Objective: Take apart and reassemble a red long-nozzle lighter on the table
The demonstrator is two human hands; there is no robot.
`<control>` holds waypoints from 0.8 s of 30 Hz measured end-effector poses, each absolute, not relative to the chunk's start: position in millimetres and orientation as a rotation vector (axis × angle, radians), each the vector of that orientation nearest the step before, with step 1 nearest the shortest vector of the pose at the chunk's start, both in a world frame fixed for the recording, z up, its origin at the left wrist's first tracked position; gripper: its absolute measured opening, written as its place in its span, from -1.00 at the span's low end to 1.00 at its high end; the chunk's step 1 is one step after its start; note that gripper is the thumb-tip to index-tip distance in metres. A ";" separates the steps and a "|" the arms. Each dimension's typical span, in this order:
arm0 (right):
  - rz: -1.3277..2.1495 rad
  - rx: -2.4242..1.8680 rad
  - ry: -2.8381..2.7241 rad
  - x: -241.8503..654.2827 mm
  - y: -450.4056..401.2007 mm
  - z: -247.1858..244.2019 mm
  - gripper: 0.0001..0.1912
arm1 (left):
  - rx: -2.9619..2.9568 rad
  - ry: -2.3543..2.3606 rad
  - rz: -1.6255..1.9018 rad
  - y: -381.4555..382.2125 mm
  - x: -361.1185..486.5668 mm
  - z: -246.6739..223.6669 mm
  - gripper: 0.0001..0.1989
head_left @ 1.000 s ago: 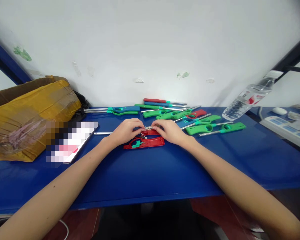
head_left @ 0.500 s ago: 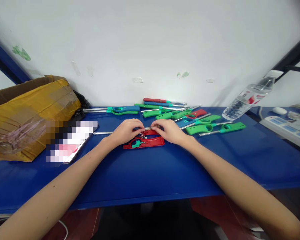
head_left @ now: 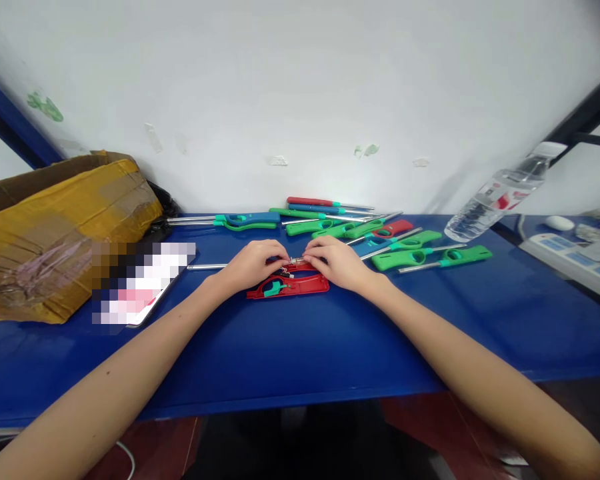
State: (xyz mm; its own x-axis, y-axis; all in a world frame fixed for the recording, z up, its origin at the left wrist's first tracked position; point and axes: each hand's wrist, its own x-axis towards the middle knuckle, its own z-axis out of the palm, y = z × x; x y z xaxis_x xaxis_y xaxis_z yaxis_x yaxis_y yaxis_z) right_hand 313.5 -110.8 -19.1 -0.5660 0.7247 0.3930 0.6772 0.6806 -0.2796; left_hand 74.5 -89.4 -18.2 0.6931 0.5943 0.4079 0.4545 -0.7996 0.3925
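Two red half shells of a gas lighter lie between my hands. The nearer red half shell (head_left: 307,287) lies open side up with a green trigger (head_left: 274,289) in it. Behind it, the other red half shell (head_left: 305,267) is partly covered by my fingers. A metal lighter tube (head_left: 207,267) sticks out to the left of my left hand. Fingers of my left hand (head_left: 255,264) pinch the left end of a small silvery lighter part (head_left: 296,260) over the rear shell. My right hand (head_left: 337,264) is closed on its right end. Thin white wires (head_left: 285,272) show beneath.
Several green, blue and red lighters (head_left: 405,258) lie along the back by the wall. At left are a phone (head_left: 150,287) and a taped cardboard box (head_left: 65,247). A tilted water bottle (head_left: 500,197) and a white power strip (head_left: 570,257) are at right.
The silvery part has dropped slightly toward the rear red shell, and my right fingers have shifted a little with it. Otherwise both hands stay in nearly the same place.
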 end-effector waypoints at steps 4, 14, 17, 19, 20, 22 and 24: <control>0.112 -1.103 -2.409 315.2 -111.9 -16.3 -0.73 | 2.648 0.826 0.766 -89.8 74.8 -17.9 -0.82; 0.261 -1.060 -2.438 315.2 -110.5 -13.4 -0.80 | 2.668 0.885 0.762 -86.9 74.6 -21.1 -0.82; 0.252 -1.062 -2.432 315.1 -110.8 -13.9 -0.79 | 2.668 0.890 0.741 -86.5 74.6 -21.4 -0.81; 0.243 -1.061 -2.431 315.0 -111.0 -14.1 -0.79 | 2.664 0.894 0.731 -86.6 74.5 -20.9 -0.80; 0.239 -1.060 -2.432 315.0 -111.0 -14.2 -0.79 | 2.662 0.896 0.729 -86.7 74.4 -20.5 -0.80; 0.229 -1.064 -2.437 314.8 -111.2 -14.5 -0.78 | 2.660 0.891 0.728 -86.9 74.1 -19.8 -0.79; 0.217 -1.070 -2.440 314.6 -111.7 -14.7 -0.76 | 2.658 0.880 0.726 -87.2 73.7 -19.3 -0.80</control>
